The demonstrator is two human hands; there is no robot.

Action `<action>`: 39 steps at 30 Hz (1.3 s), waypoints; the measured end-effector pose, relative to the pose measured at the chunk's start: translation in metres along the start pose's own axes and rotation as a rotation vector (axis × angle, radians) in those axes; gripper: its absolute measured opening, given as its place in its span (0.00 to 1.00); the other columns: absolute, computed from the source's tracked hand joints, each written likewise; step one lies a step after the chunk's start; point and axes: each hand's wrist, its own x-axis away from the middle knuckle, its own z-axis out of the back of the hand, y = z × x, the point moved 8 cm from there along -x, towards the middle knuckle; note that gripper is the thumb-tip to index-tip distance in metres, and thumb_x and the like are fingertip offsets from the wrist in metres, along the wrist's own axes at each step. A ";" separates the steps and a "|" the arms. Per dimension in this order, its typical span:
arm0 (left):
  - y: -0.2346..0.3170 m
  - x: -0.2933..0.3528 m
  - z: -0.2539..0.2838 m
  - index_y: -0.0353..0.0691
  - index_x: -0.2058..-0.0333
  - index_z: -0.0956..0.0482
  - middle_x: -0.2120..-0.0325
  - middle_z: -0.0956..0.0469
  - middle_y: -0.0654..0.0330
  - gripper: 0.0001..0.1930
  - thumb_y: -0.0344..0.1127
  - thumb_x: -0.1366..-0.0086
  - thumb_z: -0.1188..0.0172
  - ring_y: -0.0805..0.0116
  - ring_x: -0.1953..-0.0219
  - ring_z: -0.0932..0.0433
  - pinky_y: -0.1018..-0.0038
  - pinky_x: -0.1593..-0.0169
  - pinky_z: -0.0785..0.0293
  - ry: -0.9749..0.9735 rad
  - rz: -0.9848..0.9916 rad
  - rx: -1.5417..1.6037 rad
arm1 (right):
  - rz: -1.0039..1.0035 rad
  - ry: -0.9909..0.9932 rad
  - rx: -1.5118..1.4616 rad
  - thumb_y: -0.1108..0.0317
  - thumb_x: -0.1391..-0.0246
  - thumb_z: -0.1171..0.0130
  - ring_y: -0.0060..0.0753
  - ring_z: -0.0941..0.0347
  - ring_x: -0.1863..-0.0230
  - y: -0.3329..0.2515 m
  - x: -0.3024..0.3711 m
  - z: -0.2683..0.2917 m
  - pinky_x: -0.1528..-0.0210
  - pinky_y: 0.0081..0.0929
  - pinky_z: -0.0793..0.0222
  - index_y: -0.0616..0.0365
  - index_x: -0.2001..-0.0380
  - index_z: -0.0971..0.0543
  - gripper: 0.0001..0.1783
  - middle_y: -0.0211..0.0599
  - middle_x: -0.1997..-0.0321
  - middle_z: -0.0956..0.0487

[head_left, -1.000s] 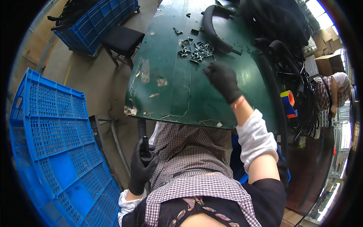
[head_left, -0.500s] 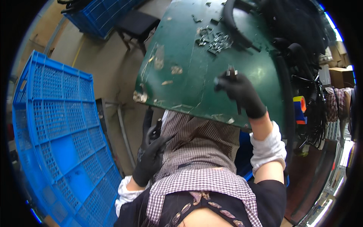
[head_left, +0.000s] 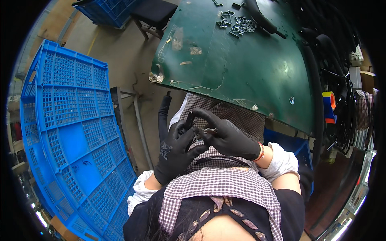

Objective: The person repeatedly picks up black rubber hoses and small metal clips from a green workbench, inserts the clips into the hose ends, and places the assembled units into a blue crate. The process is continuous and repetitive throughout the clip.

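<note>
Both hands wear black gloves and meet in front of my checked apron, close to the table's near edge. My left hand is closed around a black padded tube, whose thin bare tip points up and away; part of it is hidden behind the glove. My right hand is bent in against the left one, with thumb and fingers pinching a small metal clip. Another bit of metal shows between the two hands, and the fingers cover much of it. On the green table lies a pile of similar metal clips.
A curved black padded tube lies by the pile. Many black tubes are heaped along the right. Tall blue crates stand at left, a dark stool behind. Coloured tape rolls sit at the right edge.
My right hand has come down from over the table to meet the left hand at my lap. The left hand has shifted slightly up and right, and the view has tilted.
</note>
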 end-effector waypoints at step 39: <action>-0.002 0.018 -0.015 0.39 0.63 0.18 0.50 0.25 0.48 0.13 0.31 0.50 0.33 0.49 0.49 0.24 0.62 0.52 0.23 0.064 -0.172 -0.369 | -0.146 0.007 0.213 0.53 0.55 0.28 0.38 0.22 0.73 0.004 0.023 -0.011 0.71 0.32 0.29 0.65 0.68 0.21 0.24 0.46 0.73 0.20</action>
